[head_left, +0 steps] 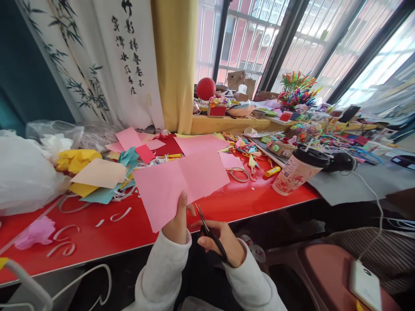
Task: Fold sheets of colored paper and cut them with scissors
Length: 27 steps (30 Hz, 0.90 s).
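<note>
Head view of a red tabletop (106, 231) and two hands at its near edge. The left hand (178, 218) is closed around the lower edge of a creased pink sheet (181, 185), thumb on its face; the sheet is held over the tabletop, tilted. The right hand (223, 242) is partly curled around black-handled scissors (212, 235), whose tips point up and leftward, near the sheet's lower edge. The table's near edge slants upward to the right, passing behind the hands. Bare red surface lies right of the sheet, below the paper cup (298, 168), and at lower left, interrupted by curled paper strips (63, 242) and a pink tissue bundle (35, 233). Left of the sheet, a pile of coloured papers (99, 172) adjoins a white plastic bag (26, 172), which is cut off by the frame. The sheet covers part of the tabletop behind it. The left fingers are largely hidden behind the sheet and hand; the scissors' handle loops are partly covered by the right hand. Whether the blades are fully closed is hard to make out. Small scraps beyond the sheet overlap and cannot be separated.
</note>
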Tool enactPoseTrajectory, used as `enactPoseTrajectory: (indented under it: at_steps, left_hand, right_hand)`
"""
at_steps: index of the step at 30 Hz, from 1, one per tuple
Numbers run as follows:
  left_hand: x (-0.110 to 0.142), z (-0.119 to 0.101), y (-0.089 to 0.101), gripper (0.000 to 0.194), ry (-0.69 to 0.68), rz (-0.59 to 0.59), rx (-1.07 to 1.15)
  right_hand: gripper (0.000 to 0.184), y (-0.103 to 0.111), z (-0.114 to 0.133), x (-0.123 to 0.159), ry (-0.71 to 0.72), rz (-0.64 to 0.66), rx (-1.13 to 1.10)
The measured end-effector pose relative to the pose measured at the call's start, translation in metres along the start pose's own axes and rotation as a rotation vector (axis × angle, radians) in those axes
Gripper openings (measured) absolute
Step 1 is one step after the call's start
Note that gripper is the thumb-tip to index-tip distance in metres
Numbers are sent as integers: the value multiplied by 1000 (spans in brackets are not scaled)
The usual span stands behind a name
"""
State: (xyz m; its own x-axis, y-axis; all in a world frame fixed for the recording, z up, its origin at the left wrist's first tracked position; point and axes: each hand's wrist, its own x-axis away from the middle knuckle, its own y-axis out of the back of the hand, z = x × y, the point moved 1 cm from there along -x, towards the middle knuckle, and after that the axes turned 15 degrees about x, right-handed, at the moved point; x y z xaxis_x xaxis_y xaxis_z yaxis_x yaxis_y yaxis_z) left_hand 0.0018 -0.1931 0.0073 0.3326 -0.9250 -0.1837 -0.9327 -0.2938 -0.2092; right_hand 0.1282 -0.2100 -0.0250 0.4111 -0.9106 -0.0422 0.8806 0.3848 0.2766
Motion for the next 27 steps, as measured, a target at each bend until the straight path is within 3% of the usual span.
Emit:
enactPoseTrajectory:
  at_steps: [4,7,14,27]
  left_hand:
    - [1,3,-1,48,97,35,78]
    - [4,8,-4,51,98,70,94]
    - [12,12,-9,53,144,58,168]
    - [17,9,-11,56,179,12,174]
  right_hand:
    - [56,2,5,-2,-54,-1,3]
    - [59,2,7,-5,-74,-9,17]
    - [50,4,2,-7,-5,-43,67]
    - [50,-1,-2,-5,-35,-49,-4]
